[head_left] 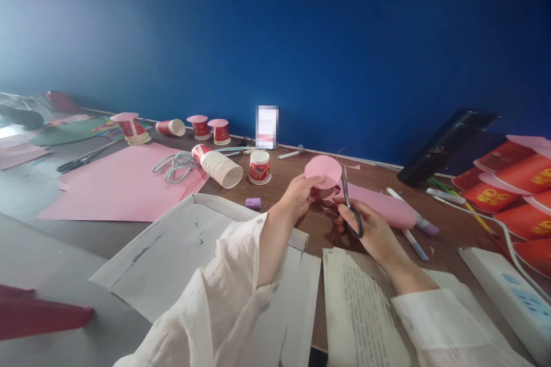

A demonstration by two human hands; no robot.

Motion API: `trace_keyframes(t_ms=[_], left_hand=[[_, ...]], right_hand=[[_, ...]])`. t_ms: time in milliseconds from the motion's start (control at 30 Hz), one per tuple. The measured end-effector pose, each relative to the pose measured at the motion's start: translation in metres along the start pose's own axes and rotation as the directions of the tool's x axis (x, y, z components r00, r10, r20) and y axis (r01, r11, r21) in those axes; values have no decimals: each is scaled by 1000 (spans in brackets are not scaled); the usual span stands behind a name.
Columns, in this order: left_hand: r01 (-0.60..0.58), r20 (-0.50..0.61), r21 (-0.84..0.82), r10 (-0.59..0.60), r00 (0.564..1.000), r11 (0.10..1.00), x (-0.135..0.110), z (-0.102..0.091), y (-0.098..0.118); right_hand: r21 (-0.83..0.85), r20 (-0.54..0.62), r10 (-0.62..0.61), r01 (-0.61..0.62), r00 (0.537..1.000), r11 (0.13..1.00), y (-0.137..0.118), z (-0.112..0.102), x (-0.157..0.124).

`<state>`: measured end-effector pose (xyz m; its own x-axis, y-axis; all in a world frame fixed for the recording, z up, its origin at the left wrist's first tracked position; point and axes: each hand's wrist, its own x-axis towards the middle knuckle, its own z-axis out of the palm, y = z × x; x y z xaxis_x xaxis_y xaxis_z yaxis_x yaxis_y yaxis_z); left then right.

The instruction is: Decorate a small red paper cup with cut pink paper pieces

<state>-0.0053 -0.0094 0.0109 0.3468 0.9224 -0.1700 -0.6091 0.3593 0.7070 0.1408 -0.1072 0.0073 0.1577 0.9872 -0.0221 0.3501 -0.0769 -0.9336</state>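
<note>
My left hand (305,192) pinches a round pink paper disc (322,171) by its lower edge and holds it above the brown table. My right hand (370,229) grips scissors (355,221) by their black handles, the blades pointing up along the disc's right edge. A thin curled pink strip (349,165) hangs beside the blades. Under and behind the right hand lies a sheet of pink paper (379,203), partly rolled. Nearest the left hand stand a red paper cup (260,168), upside down, and a purple marker cap (253,203).
A stack of paper cups (221,166) lies on pink sheets (124,189) at left. Red cups topped with pink discs (219,132) stand by the wall. An open book (365,304), a white cardboard piece (172,252) and a power strip (508,292) lie in front. More red cups (520,183) pile up at right.
</note>
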Motion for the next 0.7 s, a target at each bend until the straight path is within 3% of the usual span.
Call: trace_keyframes(t_ms=[200,367,700], left_hand=[[14,-17,45,-13,1000,999,3,-2,-1],[40,31,93,-43,999,995,-1,-3,0],[10,19,67,-11,1000,998,3,-4,-3]], right_hand=[[-62,-38,-13,11,999,998,1,-1,2],[-131,-63,-61,52,996,990,6,-3,4],[-79,-48,-82,78,995,994,4,-1,3]])
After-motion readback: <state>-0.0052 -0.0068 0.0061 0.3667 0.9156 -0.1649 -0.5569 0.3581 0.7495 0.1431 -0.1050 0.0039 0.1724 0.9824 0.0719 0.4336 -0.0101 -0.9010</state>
